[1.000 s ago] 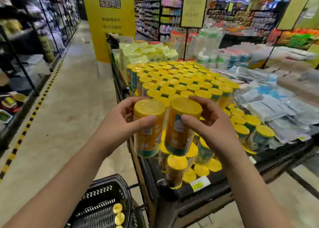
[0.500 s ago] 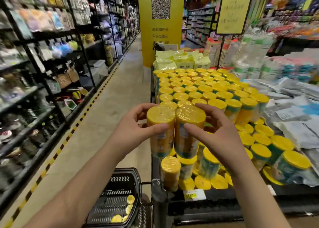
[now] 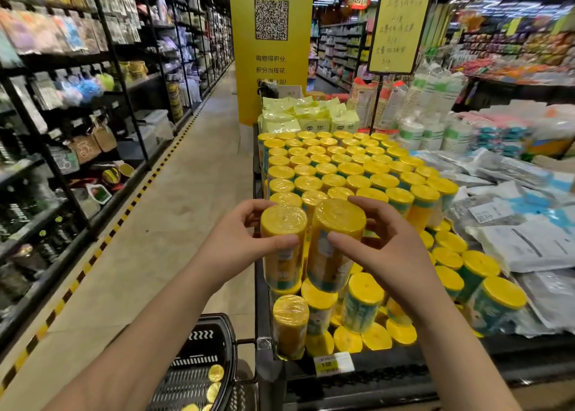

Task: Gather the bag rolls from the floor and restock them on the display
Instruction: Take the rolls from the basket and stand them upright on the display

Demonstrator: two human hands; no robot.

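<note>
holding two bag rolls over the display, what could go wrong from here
1. The left hand and right hand each hold a film-wrapped roll only by fingers and thumb; the left roll or right roll may slip.
2. The front rolls lean unevenly near the display edge; setting more down there could knock some off toward the basket.

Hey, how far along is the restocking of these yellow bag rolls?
Mostly done: the back rows of upright rolls on the display look full. In hand: the left hand grips one roll and the right hand grips another roll, above the lower front rows. Left: seating these two, plus a few rolls lying in the black basket.
</note>
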